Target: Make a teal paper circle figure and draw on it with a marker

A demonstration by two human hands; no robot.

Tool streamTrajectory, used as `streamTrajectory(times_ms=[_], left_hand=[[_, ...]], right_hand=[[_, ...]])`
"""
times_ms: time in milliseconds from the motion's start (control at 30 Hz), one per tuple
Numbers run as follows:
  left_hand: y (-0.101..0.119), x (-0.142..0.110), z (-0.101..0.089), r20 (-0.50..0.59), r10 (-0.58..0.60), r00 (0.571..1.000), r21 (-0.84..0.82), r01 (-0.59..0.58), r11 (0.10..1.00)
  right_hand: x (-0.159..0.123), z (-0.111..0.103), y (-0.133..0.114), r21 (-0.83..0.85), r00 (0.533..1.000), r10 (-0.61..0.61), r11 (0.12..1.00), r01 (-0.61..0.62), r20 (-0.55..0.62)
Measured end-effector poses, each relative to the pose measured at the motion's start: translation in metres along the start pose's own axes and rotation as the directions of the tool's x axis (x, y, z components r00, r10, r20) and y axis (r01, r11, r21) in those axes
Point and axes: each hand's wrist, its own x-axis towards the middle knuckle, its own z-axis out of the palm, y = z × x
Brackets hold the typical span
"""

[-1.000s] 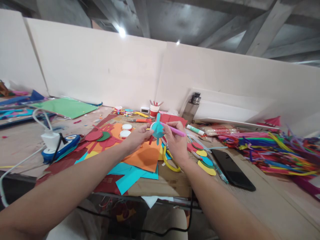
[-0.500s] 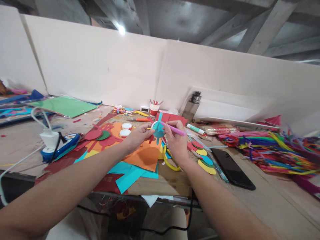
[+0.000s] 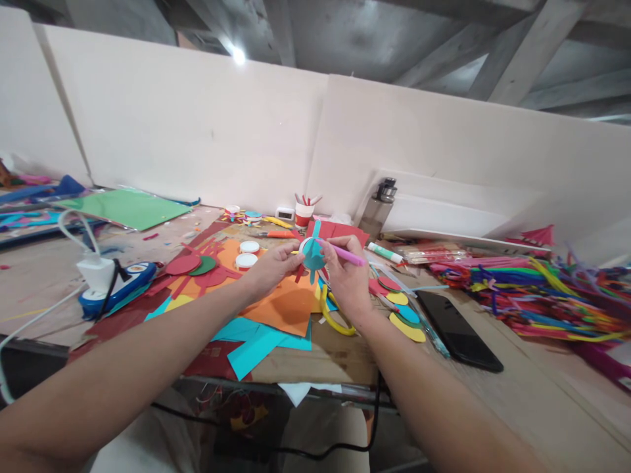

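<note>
Above the orange paper, a blue disc is pinched at its edge by the left hand; a pink pen is pinched by the right hand, its tip near the disc.

The paper disc is turquoise, the pen pinkish-purple.

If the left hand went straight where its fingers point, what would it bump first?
The blue disc that the left hand holds at its fingertips; then probably the right hand, though depth is unclear.
</note>
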Motion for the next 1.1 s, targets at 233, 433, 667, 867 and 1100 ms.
streamTrajectory(times_ms=[233, 433, 667, 867, 1100], left_hand=[[-0.0013, 0.0001, -0.0006, 0.005, 0.013, 1.000, 0.014, -0.013, 1.000], [-0.0041, 0.0011, -0.0022, 0.013, 0.003, 1.000, 0.010, -0.003, 1.000], [0.0016, -0.0013, 0.0003, 0.006, -0.004, 1.000, -0.007, 0.004, 1.000], [0.0018, -0.0010, 0.0001, 0.007, 0.007, 1.000, -0.010, -0.007, 1.000], [-0.0031, 0.0003, -0.0026, -0.004, 0.013, 1.000, -0.020, -0.013, 1.000]], right_hand=[[0.0004, 0.0001, 0.0023, -0.001, 1.000, -0.018, 1.000, 0.018, 0.007], [-0.0002, 0.0007, 0.0024, -0.006, 0.999, -0.052, 0.999, 0.052, 0.009], [-0.0010, 0.0009, 0.0025, -0.036, 0.996, -0.091, 0.995, 0.092, 0.025], [-0.0020, 0.0012, 0.0051, -0.050, 0.989, -0.143, 0.988, 0.145, 0.039], [-0.0032, 0.0014, 0.0036, -0.053, 0.990, -0.132, 0.989, 0.135, 0.057]])
